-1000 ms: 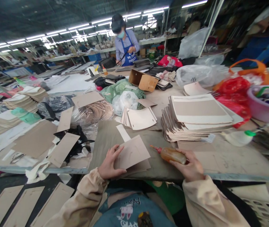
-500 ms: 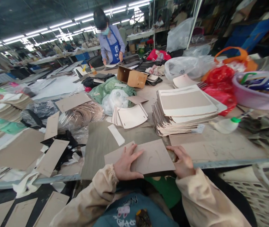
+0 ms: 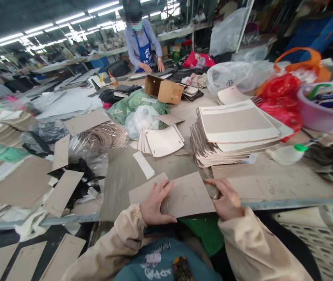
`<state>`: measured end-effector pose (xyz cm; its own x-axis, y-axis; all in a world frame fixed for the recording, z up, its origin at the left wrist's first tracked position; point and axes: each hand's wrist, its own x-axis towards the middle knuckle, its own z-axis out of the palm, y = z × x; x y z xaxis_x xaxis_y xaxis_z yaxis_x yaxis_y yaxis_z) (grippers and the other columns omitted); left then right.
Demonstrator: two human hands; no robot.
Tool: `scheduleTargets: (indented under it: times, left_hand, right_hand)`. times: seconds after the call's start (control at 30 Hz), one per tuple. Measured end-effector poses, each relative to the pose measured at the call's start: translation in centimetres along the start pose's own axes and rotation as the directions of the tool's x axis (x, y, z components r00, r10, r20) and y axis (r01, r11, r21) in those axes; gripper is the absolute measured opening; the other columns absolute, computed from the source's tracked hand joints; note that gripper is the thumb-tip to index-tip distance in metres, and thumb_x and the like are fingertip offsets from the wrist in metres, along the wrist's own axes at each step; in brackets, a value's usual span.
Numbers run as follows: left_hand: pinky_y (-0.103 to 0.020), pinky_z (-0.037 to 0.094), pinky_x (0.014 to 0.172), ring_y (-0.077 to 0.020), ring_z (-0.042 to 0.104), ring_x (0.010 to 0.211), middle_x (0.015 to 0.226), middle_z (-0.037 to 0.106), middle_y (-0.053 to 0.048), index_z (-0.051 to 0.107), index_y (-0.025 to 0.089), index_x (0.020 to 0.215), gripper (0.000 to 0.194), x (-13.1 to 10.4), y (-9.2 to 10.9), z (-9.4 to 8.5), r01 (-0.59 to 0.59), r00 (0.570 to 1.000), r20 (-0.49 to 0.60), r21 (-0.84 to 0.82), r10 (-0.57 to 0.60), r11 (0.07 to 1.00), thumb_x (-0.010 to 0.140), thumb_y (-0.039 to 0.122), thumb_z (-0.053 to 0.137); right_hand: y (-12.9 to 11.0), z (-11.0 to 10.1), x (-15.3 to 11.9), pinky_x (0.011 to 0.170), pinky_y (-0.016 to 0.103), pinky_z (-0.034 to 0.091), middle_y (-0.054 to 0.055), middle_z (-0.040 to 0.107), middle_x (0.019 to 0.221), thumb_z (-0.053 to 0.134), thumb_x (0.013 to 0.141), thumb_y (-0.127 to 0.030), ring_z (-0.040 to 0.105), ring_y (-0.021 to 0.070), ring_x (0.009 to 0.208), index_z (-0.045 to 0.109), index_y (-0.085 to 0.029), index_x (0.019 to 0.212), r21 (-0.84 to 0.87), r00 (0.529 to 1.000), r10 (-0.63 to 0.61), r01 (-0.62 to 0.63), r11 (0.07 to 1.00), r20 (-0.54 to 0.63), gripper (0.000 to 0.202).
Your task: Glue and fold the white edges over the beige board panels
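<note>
A beige-grey rectangular panel lies at the front edge of the table, its left end by my left hand. The fingers of that hand are spread, with fingertips and thumb at the panel's end. Another pale panel shows to the left, partly under the hand. My right hand is curled around a rounded, shiny, brownish-grey object beside the panel's right end. The palm hides much of that object. A grey-green sheet lies beneath, and a white strip rests on it.
A tall stack of panels stands behind my right hand. A bottle with a green cap lies at right, near a purple basin. Loose panels lie at left. A white plastic basket sits below the edge. Across the table stands a co-worker.
The view has shifted slightly. My left hand's fingers are more arched, and less of the panel is covered. My right hand stays at the panel's right end. The co-worker's hands have moved.
</note>
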<state>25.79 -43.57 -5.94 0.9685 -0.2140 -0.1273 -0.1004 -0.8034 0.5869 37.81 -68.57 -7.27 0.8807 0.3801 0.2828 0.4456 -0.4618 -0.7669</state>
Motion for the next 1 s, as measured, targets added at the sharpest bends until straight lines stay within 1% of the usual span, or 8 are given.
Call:
scheduleTargets:
  times: [0.13,0.23,0.4,0.57,0.7,0.83,0.93,1.0]
  left_hand:
    - [-0.061,0.006,0.108,-0.0394,0.019,0.133,0.147,0.018,-0.019,0.001,0.018,0.145,0.120,-1.0,-0.7,-1.1,-0.001,0.995,-0.097,-0.020,-0.001,1.000,0.058,0.065,0.068]
    - [-0.058,0.010,0.110,-0.0376,0.018,0.134,0.148,0.017,-0.018,0.000,0.017,0.145,0.116,-2.3,-2.1,-2.6,-0.001,0.969,-0.245,-0.052,-0.011,0.999,0.061,0.061,0.068]
    - [-0.046,0.014,0.112,-0.0303,0.022,0.135,0.146,0.024,-0.016,-0.001,0.017,0.144,0.108,-5.1,-5.6,-5.8,0.032,0.848,-0.503,-0.269,-0.169,0.963,0.068,0.057,0.065]
    - [-0.042,0.015,0.113,-0.0280,0.025,0.134,0.144,0.030,-0.013,0.002,0.019,0.144,0.104,-7.2,-7.5,-7.1,0.032,0.761,-0.594,-0.369,-0.263,0.929,0.070,0.051,0.066]
    - [-0.044,0.015,0.112,-0.0287,0.025,0.134,0.144,0.030,-0.013,0.003,0.020,0.144,0.100,-6.9,-6.3,-6.9,0.058,0.785,-0.561,-0.353,-0.261,0.934,0.071,0.050,0.065]
    - [-0.050,0.014,0.111,-0.0318,0.021,0.135,0.146,0.027,-0.011,0.007,0.022,0.144,0.100,-5.1,-4.0,-7.2,0.056,0.857,-0.497,-0.177,-0.138,0.983,0.068,0.044,0.069]
    - [-0.056,0.012,0.110,-0.0340,0.017,0.136,0.148,0.024,-0.005,0.012,0.029,0.144,0.099,-3.5,-2.3,-7.5,0.016,0.886,-0.461,-0.066,-0.044,0.998,0.065,0.044,0.070]
    - [-0.056,0.017,0.110,-0.0334,0.020,0.136,0.148,0.026,0.000,0.012,0.034,0.143,0.094,-2.6,-1.0,-7.3,-0.005,0.904,-0.424,-0.116,-0.044,0.993,0.066,0.051,0.065]
  right_hand:
    - [0.3,0.3,-0.1,0.073,0.032,0.050,0.005,0.060,0.091,0.067,0.065,-0.032,0.059,0.0221,0.084,0.064,-0.023,0.099,-0.047,1.000,-0.021,0.021,0.999,0.003,0.035]
    - [0.5,0.3,-0.1,0.074,0.033,0.050,0.004,0.060,0.091,0.070,0.063,-0.038,0.059,0.0219,0.083,0.063,-0.024,0.100,-0.077,1.000,-0.019,0.020,0.997,0.003,0.040]
    - [0.5,0.2,-0.2,0.076,0.036,0.050,0.005,0.059,0.092,0.071,0.061,-0.049,0.058,0.0228,0.083,0.062,-0.023,0.099,-0.056,0.999,0.022,-0.024,0.998,-0.036,0.047]
    - [0.7,0.2,-0.2,0.075,0.037,0.050,0.005,0.060,0.093,0.073,0.060,-0.048,0.059,0.0229,0.083,0.063,-0.022,0.100,0.020,0.997,0.064,-0.063,0.998,-0.047,0.049]
    - [0.4,0.1,-0.2,0.077,0.037,0.049,0.006,0.060,0.094,0.075,0.059,-0.043,0.058,0.0231,0.085,0.063,-0.021,0.100,0.083,0.993,0.104,-0.099,0.992,-0.064,0.048]
    - [-0.5,0.1,0.0,0.077,0.037,0.050,0.005,0.060,0.092,0.077,0.056,-0.034,0.059,0.0227,0.085,0.062,-0.021,0.098,0.182,0.991,0.124,-0.113,0.977,-0.049,0.047]
    - [-0.6,0.4,0.2,0.073,0.034,0.050,0.003,0.058,0.091,0.080,0.050,-0.029,0.058,0.0208,0.083,0.063,-0.022,0.096,0.267,0.987,0.136,-0.108,0.958,-0.089,0.049]
    - [-0.6,0.7,0.2,0.073,0.034,0.050,0.002,0.057,0.088,0.083,0.046,-0.028,0.058,0.0203,0.082,0.064,-0.023,0.095,0.272,0.984,0.140,-0.106,0.956,-0.107,0.052]
